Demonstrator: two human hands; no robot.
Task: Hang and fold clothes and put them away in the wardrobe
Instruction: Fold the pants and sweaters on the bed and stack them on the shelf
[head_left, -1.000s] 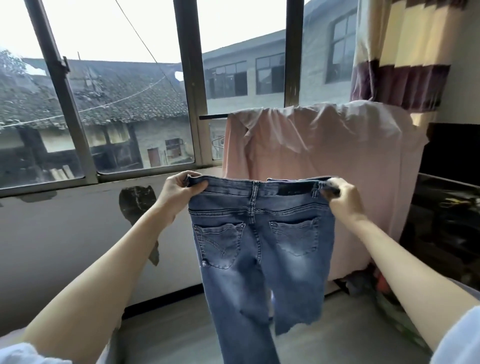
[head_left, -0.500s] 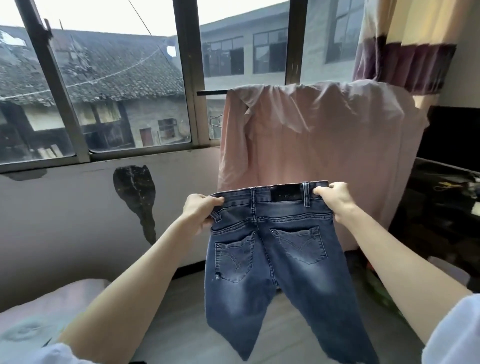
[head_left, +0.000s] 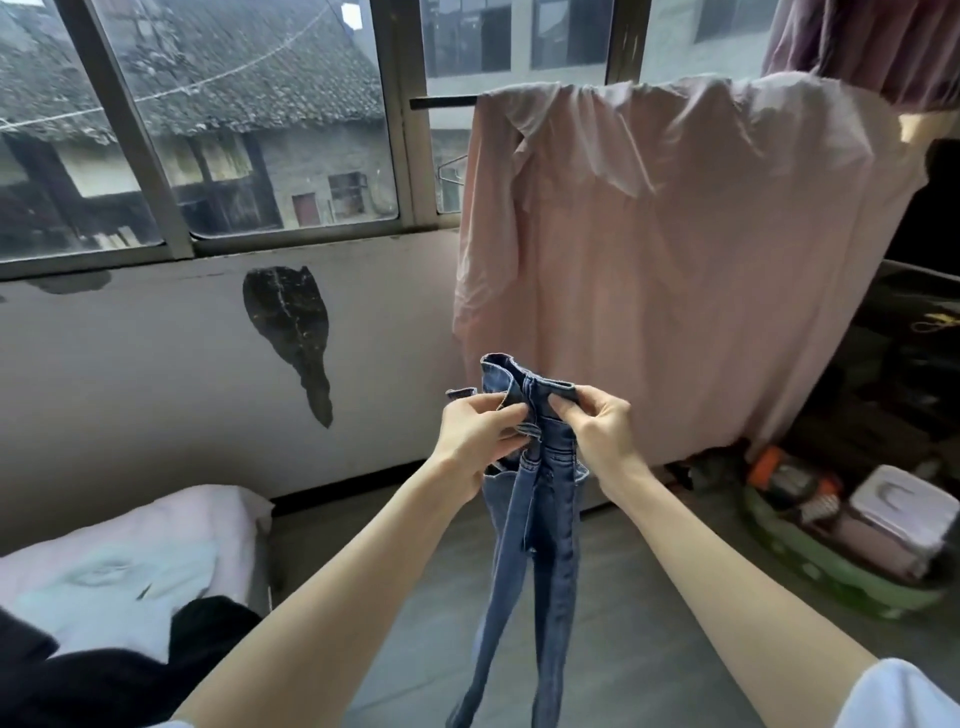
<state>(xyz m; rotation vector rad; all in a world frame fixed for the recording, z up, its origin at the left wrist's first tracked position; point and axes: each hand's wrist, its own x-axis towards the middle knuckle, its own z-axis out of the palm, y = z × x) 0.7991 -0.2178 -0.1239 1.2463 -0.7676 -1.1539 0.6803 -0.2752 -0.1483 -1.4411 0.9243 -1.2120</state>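
Note:
A pair of blue jeans (head_left: 537, 545) hangs in front of me, folded in half lengthwise so the two legs lie together and dangle toward the floor. My left hand (head_left: 478, 441) pinches the waistband on the left side. My right hand (head_left: 597, 431) pinches the waistband on the right, and the two hands almost touch. The waistband bunches up between them at mid-frame.
A pink sheet (head_left: 675, 260) drapes over a rail by the window (head_left: 234, 130). A bed (head_left: 130, 571) with pale bedding and dark clothes (head_left: 104, 675) lies at lower left. A green basin (head_left: 841, 566) of containers sits on the floor at right, beside a dark table (head_left: 914, 353).
The jeans were held spread wide by the waistband; my hands have come together and lowered, folding the jeans in half lengthwise. The view has tilted down.

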